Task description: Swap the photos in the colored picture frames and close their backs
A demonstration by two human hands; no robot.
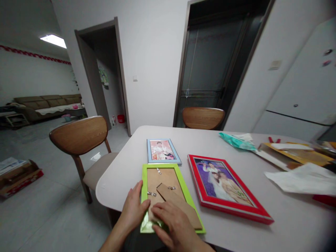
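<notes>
A green picture frame [187,189] lies face down at the table's near edge, its brown backboard [152,179] showing. On the board sit small metal clips [151,194] and a brown stand flap [181,207], slanting to the lower right. My left hand [132,208] grips the frame's left side, thumb over the rim and board. My right hand [174,224] is bent over the lower part of the board, fingers curled and close together near the bottom rim. Whatever is under those fingertips is hidden.
Beyond the green frame lies a blue picture frame [150,151]; to its right, a red picture frame [195,175], both face up. Teal packaging [236,141], a yellow envelope [301,155] and white paper [294,179] lie on the table's right side. Wooden chairs [81,134] stand around.
</notes>
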